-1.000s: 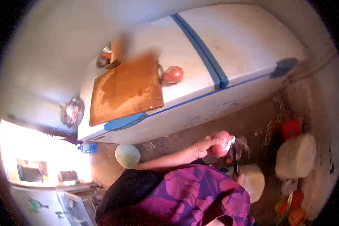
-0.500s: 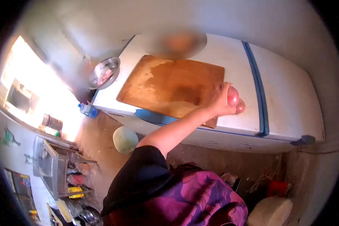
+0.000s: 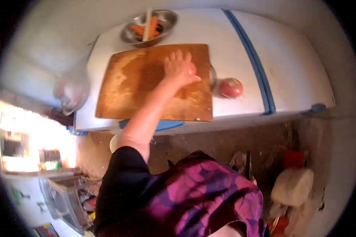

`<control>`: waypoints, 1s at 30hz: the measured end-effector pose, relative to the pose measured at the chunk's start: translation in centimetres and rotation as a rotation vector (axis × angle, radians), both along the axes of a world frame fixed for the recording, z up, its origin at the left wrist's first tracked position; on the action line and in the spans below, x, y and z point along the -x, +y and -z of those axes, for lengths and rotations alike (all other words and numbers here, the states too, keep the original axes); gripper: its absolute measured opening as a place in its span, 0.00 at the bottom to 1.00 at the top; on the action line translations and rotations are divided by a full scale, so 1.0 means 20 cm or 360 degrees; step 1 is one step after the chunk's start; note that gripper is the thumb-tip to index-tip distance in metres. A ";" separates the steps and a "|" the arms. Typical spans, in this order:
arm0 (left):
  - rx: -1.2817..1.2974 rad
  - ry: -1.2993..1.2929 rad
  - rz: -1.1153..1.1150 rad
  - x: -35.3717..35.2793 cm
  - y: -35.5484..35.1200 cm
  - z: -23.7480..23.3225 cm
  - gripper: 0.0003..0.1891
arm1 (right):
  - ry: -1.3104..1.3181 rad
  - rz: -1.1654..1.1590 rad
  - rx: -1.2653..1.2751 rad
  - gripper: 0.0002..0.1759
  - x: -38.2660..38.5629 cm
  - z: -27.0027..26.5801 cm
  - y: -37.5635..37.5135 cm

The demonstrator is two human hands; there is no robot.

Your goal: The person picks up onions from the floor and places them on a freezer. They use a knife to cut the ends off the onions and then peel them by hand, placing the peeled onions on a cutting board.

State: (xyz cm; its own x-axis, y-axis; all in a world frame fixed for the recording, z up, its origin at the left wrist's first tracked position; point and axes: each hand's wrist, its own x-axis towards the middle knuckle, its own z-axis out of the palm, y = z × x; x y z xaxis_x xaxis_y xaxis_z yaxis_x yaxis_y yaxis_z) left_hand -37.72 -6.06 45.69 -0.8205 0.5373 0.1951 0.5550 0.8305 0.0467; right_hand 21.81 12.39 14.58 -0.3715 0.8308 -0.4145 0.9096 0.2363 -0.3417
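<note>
My left hand [image 3: 178,71] is over the wooden cutting board [image 3: 126,94], palm down with its fingers spread. A red round vegetable [image 3: 192,69] shows between the thumb and index finger, the hand cupped over it. Another red round vegetable [image 3: 231,87], with a pale patch on top, lies on the white surface right of the board. Low beside my body, a small part of my right hand [image 3: 254,181] shows at a dark, narrow blade that looks like a knife [image 3: 248,164]. Its fingers are mostly hidden.
Behind the board stands a metal bowl [image 3: 168,23] with carrots [image 3: 152,29] and a long pale stick-like thing. A blurred bowl [image 3: 71,93] is at the left edge of the white chest [image 3: 241,106]. A pale container [image 3: 292,185] stands on the floor at right.
My left hand has moved from the board's right side onto the board with one red vegetable. The other now lies apart on the white surface. The view has shifted.
</note>
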 end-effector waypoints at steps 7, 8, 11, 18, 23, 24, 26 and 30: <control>-0.0507 -0.0570 0.0778 -0.13 0.27 0.03 0.40 | 0.0092 0.0146 0.0024 0.13 -0.06 0.02 -0.12; -0.0438 -0.0631 0.0783 -0.16 0.31 0.03 0.41 | 0.0104 0.0163 0.0024 0.13 -0.06 0.03 -0.13; -0.0344 -0.0697 0.0669 -0.23 0.44 0.09 0.42 | 0.0144 0.0195 0.0020 0.13 -0.06 0.07 -0.20; -0.0448 -0.1008 0.0633 -0.28 0.55 0.14 0.35 | 0.0315 0.0374 0.0097 0.12 -0.02 -0.04 -0.29; -0.1506 -0.3151 0.0574 -0.50 0.54 0.04 0.30 | 0.0826 0.0700 -0.0083 0.11 0.05 -0.08 -0.25; -0.1519 -0.3522 0.0619 -0.57 0.55 0.03 0.33 | 0.0838 0.0955 0.0233 0.13 0.07 -0.15 -0.21; -0.1609 -0.4013 0.0622 -0.69 0.58 0.05 0.37 | 0.1057 0.0931 0.0016 0.05 0.16 -0.27 -0.17; -0.1556 -0.4242 0.0761 -0.90 0.64 0.07 0.37 | 0.1490 0.1041 0.0178 0.09 0.35 -0.83 -0.16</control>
